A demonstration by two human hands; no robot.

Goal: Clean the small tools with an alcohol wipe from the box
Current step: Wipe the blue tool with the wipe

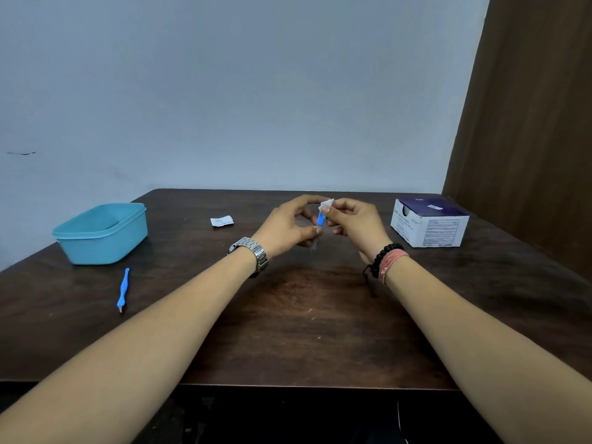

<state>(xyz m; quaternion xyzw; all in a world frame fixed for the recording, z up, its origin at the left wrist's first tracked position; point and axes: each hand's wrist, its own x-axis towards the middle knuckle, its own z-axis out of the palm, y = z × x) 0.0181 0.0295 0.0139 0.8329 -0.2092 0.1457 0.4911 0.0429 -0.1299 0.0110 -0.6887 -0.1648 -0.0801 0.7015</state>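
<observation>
My forearms reach out over the near edge of the bench [288,347], and both meet above its middle. My left hand [288,227] has its grip closed in a pinch on the lower part of a small blue tool [320,218], holding it roughly upright so the upper end is free to be wiped. My right hand [355,221] pinches a folded white alcohol wipe [326,204] between thumb and fingertips, right at the top of that tool; whether the wipe wraps the tip or only touches it I cannot tell. The tool's lower end is hidden behind my fingers.

Just beyond my left hand lies a torn white wrapper [221,221], likely the wipe's packet, set aside out of the way. The box of wipes [429,226] stands to the right, within easy reach for a fresh one. On the left lies a second blue tool [123,290], flat on the bench near a light blue plastic tub [101,232]. I judge one tool is mid-cleaning and the other waits or is done; I cannot say which.
</observation>
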